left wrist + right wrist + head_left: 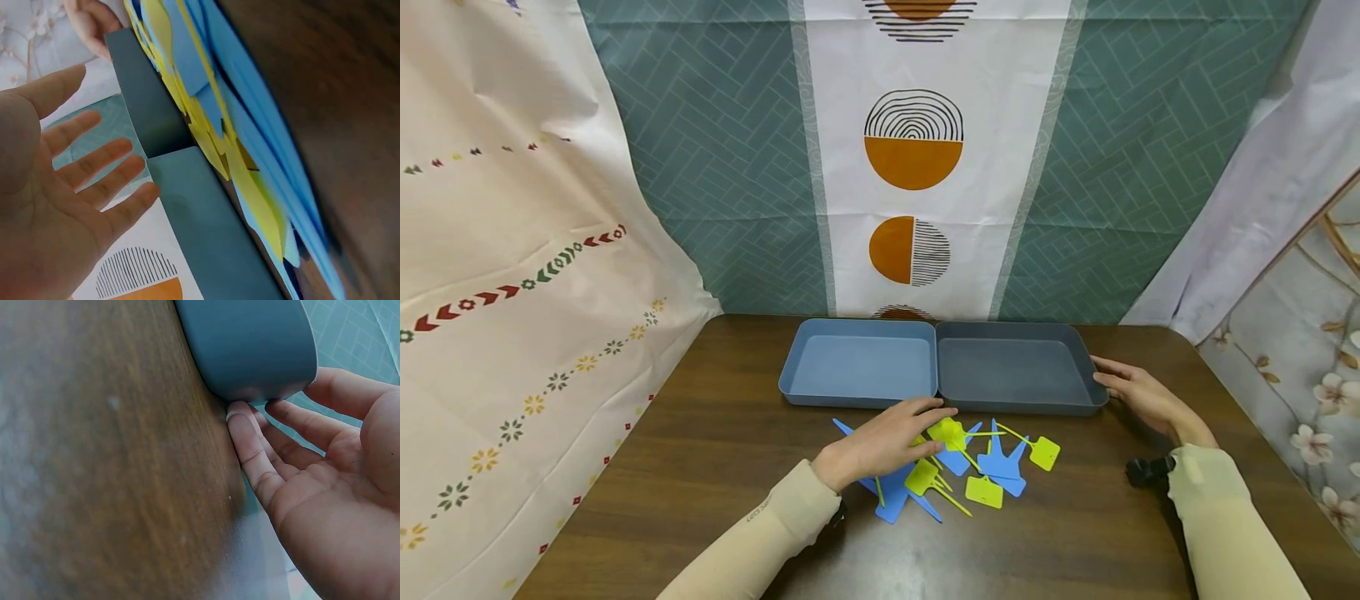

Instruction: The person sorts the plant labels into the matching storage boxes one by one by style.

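Yellow plant labels (984, 492) and blue plant labels (1002, 467) with pointed stems lie in a loose pile on the table. My left hand (891, 442) hovers over the pile's left part, fingers spread and fairly straight, holding nothing. In the left wrist view its palm and fingers show beside the trays. My right hand (1142, 400) touches the right end wall of the dark grey tray (1022, 410) with its fingertips. In the right wrist view, the thumb is at the tray's rim and the other fingertips are at its lower edge.
A blue-grey tray (831, 402) stands end to end with the dark grey one at the table's back. Patterned cloth (910, 167) hangs behind the wooden table (700, 467), with more cloth at both sides.
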The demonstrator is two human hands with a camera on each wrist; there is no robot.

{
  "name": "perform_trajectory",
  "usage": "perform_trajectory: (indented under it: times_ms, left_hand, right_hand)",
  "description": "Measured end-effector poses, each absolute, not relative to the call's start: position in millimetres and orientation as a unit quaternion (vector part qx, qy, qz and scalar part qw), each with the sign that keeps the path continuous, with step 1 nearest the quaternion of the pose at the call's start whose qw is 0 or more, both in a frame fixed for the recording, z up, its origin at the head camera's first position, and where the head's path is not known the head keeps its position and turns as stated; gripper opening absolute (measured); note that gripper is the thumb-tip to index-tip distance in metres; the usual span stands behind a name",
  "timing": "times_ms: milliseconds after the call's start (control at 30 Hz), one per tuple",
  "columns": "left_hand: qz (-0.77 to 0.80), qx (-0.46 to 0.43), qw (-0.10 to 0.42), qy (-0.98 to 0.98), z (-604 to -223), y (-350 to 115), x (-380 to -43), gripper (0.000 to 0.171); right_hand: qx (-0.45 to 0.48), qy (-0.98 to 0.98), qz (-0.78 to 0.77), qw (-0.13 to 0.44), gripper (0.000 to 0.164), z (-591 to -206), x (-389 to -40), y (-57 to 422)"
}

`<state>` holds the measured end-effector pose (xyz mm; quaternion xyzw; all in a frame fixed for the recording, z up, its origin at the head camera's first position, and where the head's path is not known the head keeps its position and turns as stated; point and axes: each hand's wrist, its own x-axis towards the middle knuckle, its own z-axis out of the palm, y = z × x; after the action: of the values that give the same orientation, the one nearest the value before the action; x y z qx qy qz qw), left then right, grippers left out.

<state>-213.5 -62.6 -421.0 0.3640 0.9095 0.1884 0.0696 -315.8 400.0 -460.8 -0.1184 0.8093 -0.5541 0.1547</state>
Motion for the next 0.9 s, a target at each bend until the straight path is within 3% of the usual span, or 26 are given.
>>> perform_trajectory:
  times_ms: [333,667,900]
  left_hand:
    - [0.169,0.381,0.060,0.907,-423.9,-62.4,-215.8,0.049]
    - [0.163,0.395,0.097,0.899,-426.7,-65.1,-215.9,0.033]
    - [0.169,0.422,0.121,0.883,-429.1,-71.1,-216.2,0.038]
  right_hand:
    - [-0.117,0.811,-0.553,0.152,0.072,-460.0,-315.7,403.1]
    - [-0.117,0.813,-0.550,0.151,0.071,-460.9,-315.6,401.8]
    - [-0.117,0.817,-0.544,0.150,0.072,-460.0,-313.7,400.2]
